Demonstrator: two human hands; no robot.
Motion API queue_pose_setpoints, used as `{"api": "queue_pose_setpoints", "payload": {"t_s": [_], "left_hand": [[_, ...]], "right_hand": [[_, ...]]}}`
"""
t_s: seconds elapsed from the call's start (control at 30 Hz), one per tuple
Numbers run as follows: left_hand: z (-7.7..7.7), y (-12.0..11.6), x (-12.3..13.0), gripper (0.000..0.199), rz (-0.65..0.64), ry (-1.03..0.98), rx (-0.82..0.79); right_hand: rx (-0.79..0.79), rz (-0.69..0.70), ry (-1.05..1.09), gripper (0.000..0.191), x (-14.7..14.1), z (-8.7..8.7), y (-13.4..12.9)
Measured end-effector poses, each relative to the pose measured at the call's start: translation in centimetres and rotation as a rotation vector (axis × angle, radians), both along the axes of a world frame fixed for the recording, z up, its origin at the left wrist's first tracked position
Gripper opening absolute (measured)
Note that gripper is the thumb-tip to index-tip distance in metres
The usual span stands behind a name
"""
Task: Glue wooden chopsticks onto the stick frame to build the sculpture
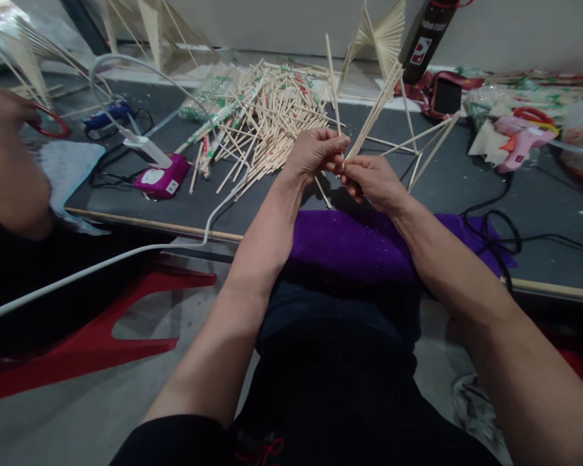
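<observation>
Above the front part of the bench (558, 213), both hands work close together, their fingertips nearly meeting. Fingers of the left hand (330, 154) are pinched around one stick (334, 87), which stands nearly upright; those of the right hand (369, 181) are closed at the foot of a slanted row of sticks (376, 113). This row leans up and rightward, away from the body. Just right of it stands an open stick frame (414, 147); whether the two are joined, I cannot tell. Left of the hands, a loose pile (286, 123) crowds the reach, some ends pointing toward the front edge. Bench surface shows between pile and edge, and again between the frame and the pink glue gun (524, 139) at right. Below the wrists, a purple cloth (354, 246) covers the front edge, a black cord (505, 246) looping over its right end. At left, a white cable (121, 254) crosses that edge, beyond a magenta adapter (161, 178). Along the back, a bottle (427, 42) stands near the wall.
</observation>
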State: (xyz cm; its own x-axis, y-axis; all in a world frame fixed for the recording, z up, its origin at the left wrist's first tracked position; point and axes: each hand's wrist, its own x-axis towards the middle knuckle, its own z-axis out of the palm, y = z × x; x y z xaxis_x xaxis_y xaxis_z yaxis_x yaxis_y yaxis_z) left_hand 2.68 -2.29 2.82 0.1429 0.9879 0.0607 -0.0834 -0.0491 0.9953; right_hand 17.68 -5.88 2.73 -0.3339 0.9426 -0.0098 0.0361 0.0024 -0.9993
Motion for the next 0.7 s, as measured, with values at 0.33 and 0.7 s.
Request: {"api": "queue_pose_setpoints", "payload": {"t_s": [0.33, 0.7], "left_hand": [[0.2, -0.2, 0.2, 0.026, -0.07, -0.046, -0.039], [0.2, -0.1, 0.3, 0.027, -0.1, -0.08, -0.04]], "right_hand": [[0.05, 0.149, -0.048, 0.024, 1.2, 0.5, 0.3], [0.096, 0.133, -0.102, 0.019, 1.5, 0.2, 0.5]]}}
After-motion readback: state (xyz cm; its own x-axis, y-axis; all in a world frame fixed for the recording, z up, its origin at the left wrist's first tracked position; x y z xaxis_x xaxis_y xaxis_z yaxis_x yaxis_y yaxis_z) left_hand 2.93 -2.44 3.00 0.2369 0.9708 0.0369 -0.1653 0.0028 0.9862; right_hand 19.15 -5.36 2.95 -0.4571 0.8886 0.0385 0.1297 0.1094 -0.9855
